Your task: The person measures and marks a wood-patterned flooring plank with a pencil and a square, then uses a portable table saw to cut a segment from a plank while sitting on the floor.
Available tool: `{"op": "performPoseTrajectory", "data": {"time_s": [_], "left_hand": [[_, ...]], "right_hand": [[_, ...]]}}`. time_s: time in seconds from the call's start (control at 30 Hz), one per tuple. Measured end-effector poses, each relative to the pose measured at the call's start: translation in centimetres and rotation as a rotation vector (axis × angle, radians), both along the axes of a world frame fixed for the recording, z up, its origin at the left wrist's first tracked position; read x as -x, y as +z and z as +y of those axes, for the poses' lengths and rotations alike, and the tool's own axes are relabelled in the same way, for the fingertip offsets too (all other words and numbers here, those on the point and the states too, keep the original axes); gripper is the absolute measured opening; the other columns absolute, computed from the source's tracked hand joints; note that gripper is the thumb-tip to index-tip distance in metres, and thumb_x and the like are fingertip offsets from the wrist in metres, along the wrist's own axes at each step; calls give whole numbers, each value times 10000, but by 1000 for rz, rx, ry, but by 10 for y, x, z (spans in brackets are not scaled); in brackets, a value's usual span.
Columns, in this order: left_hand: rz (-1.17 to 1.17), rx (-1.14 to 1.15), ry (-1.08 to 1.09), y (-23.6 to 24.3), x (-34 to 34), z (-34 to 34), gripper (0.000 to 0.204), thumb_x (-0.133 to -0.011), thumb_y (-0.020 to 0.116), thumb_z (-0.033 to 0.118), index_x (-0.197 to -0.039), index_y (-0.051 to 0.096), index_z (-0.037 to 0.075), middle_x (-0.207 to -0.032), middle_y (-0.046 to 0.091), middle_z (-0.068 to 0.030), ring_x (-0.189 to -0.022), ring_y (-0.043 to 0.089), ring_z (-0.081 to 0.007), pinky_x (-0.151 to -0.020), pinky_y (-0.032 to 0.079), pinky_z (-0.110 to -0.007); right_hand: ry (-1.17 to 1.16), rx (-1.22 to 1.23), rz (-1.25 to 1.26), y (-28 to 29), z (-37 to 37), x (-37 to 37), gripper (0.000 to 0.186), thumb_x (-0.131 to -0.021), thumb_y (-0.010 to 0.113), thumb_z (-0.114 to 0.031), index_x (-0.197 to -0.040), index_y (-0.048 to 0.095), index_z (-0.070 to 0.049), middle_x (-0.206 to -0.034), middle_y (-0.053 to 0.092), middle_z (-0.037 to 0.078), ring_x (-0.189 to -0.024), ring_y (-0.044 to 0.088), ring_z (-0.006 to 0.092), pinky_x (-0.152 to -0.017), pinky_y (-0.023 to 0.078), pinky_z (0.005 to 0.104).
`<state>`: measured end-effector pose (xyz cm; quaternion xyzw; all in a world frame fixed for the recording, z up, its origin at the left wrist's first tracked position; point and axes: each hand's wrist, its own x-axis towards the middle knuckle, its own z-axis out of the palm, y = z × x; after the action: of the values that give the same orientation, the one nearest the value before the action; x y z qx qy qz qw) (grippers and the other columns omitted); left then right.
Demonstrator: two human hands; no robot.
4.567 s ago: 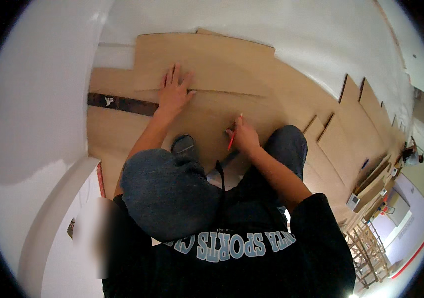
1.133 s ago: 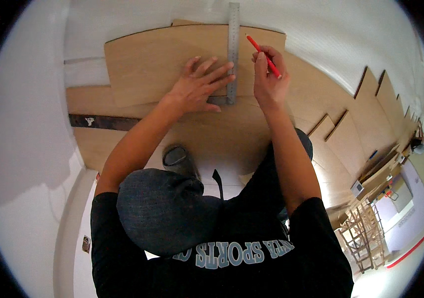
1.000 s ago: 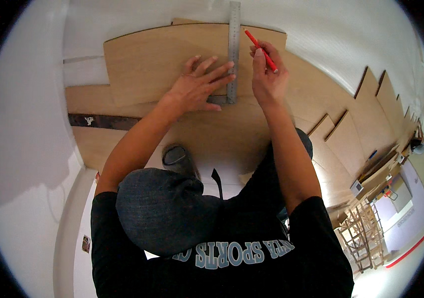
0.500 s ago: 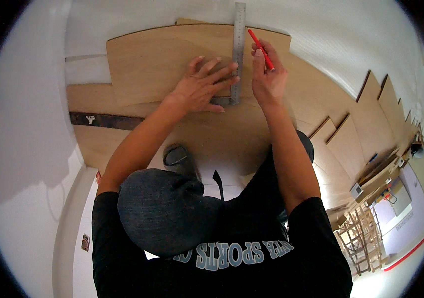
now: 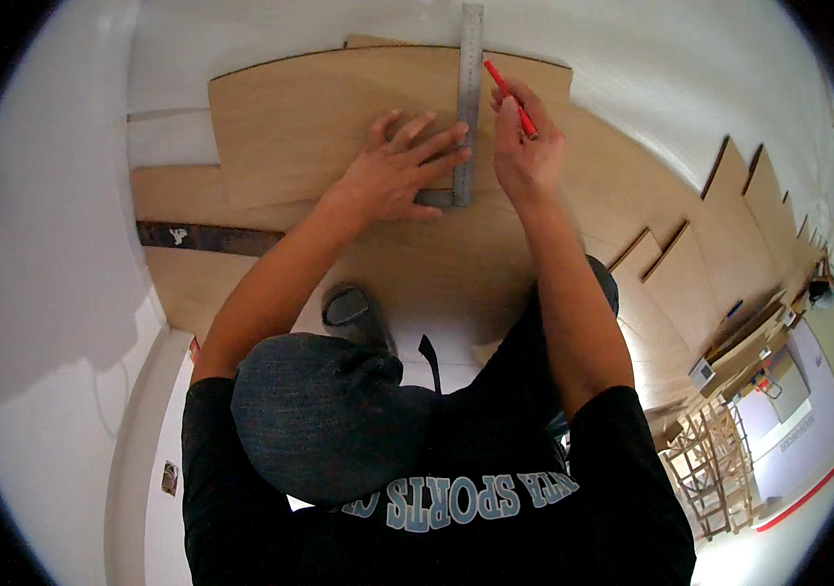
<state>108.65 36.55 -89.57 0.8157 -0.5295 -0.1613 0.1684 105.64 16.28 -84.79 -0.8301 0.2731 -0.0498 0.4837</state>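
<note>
My left hand (image 5: 402, 166) lies spread out on a light wood-coloured floor plank (image 5: 319, 107), its fingertips reaching onto a metal square (image 5: 470, 88). The square's long graduated blade runs across the plank and past its far edge. Its short arm shows partly beside my thumb. Right of the blade, my right hand (image 5: 531, 142) is closed around a slim red pencil (image 5: 510, 96). The pencil's far end is close to the blade, near the plank's far edge; whether it touches the wood I cannot tell.
A dark flat bar (image 5: 212, 237) lies left of my left forearm. More planks (image 5: 686, 278) spread in stepped rows to the right, over white sheeting (image 5: 651, 88). A white wall (image 5: 46, 244) rises at the left. A wooden rack (image 5: 710, 469) stands at lower right.
My right hand and the red pencil have shifted slightly left, bringing the pencil's far end nearer the blade. My left hand and the square look unmoved.
</note>
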Motion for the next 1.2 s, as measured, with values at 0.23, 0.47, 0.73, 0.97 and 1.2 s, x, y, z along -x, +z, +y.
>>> {"op": "performPoseTrajectory", "data": {"time_s": [0.23,0.47,0.73,0.97,1.2], "left_hand": [[29,-1,9,5,5,1,943,-660,775,606,-1492,429,329,-1621,277,56,-1444,273,-279,-1173,163,-550],[13,-20,-10,8,0,2,902,-710,746,608,-1498,418,313,-1633,249,55,-1456,280,-269,-1173,140,-555],[-13,-101,-47,6,6,10,928,-731,759,569,-1517,391,241,-1648,210,-24,-1497,209,-288,-1176,149,-608],[39,-326,-95,46,30,40,948,-767,752,512,-1546,338,165,-1659,142,-125,-1530,139,-298,-1206,108,-585],[-13,-367,-216,66,76,69,1005,-701,826,365,-1541,323,135,-1645,181,-153,-1506,189,-344,-1205,146,-559]], "right_hand": [[113,203,229,30,5,11,289,-997,544,-262,-1170,675,-70,-1019,735,152,-905,713,295,-797,546,367],[305,327,206,28,9,85,256,-982,567,-254,-1076,711,-65,-913,687,224,-787,671,396,-716,542,453],[-65,-59,215,117,-25,169,303,-1026,497,-160,-1286,557,-18,-1145,698,155,-1072,678,266,-932,512,379],[-255,450,451,76,-129,340,475,-938,608,-227,-1366,479,-64,-1191,616,271,-1122,591,425,-962,465,472],[-644,398,681,38,-160,519,683,-878,663,-303,-1425,397,8,-1406,467,298,-1311,447,454,-1103,371,501]]}}
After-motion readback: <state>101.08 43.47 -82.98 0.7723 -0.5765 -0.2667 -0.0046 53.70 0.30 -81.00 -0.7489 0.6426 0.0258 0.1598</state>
